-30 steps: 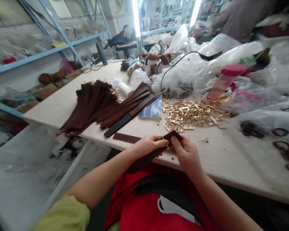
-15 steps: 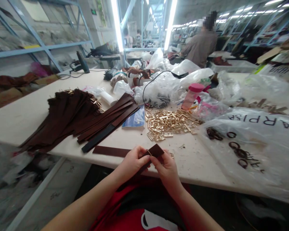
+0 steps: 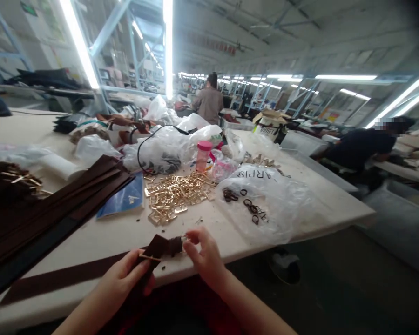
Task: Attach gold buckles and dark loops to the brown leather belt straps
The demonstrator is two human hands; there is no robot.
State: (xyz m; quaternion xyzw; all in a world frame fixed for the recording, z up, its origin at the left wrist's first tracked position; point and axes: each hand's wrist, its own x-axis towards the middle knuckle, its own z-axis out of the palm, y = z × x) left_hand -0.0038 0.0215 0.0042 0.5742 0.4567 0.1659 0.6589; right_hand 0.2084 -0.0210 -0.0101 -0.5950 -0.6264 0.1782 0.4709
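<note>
My left hand [image 3: 124, 279] grips a dark brown leather strap [image 3: 160, 246] near its end, just over the table's front edge. A thin gold buckle bar shows across the strap by my thumb. My right hand [image 3: 202, 258] pinches the strap's folded tip from the right, fingers curled around it. Just beyond the hands lies a pile of gold metal buckles [image 3: 172, 195]. A single long brown strap [image 3: 63, 278] lies flat along the table edge at the left.
A stack of brown straps [image 3: 56, 204] fills the left of the white table [image 3: 209, 223], with a blue booklet [image 3: 124, 202] beside it. Plastic bags [image 3: 265, 200] with dark rings lie at right; a pink bottle [image 3: 202, 156] stands behind. Other people work farther back.
The view has swung up and to the right, showing more of the hall. My hands stay on the strap; the right hand has slid to its tip, and the strap now points right.
</note>
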